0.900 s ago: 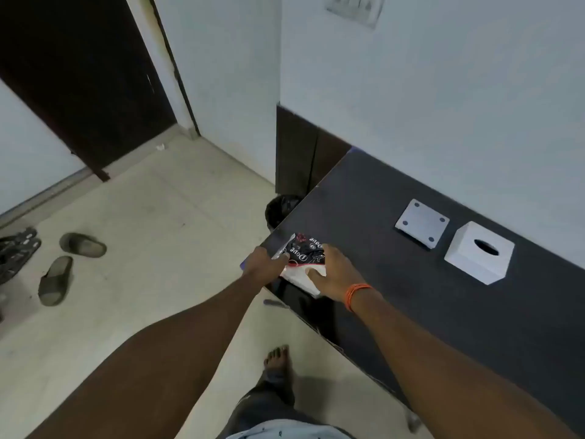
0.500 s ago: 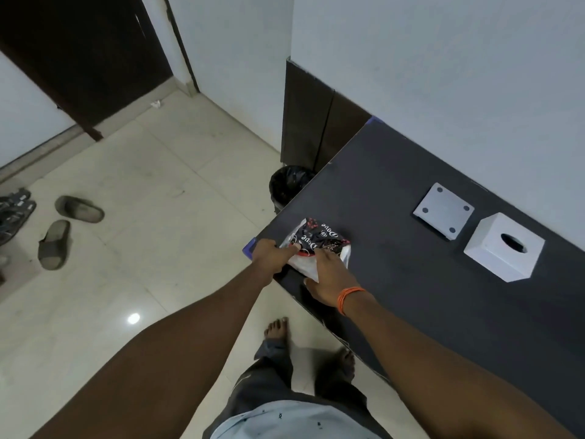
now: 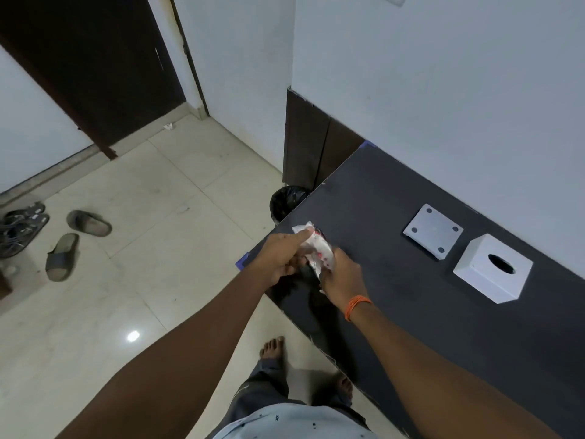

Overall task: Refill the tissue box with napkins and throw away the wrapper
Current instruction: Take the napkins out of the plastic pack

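- Napkin pack (image 3: 318, 253), in a clear wrapper with red print, was held at the dark table's (image 3: 411, 299) near-left corner, between both hands.
- Left hand (image 3: 281, 258) pinched the pack's upper end with thumb and fingers.
- Right hand (image 3: 340, 275) gripped the lower end; orange thread (image 3: 357, 307) circled its wrist.
- White tissue box (image 3: 492, 269) sat well apart to the right, oval slot up.
- White square plate (image 3: 433, 231) lay just beside the box.
- Black-lined bin (image 3: 286, 201) stood on the floor off the table's left edge.
- Slippers (image 3: 74, 239) lay far left.
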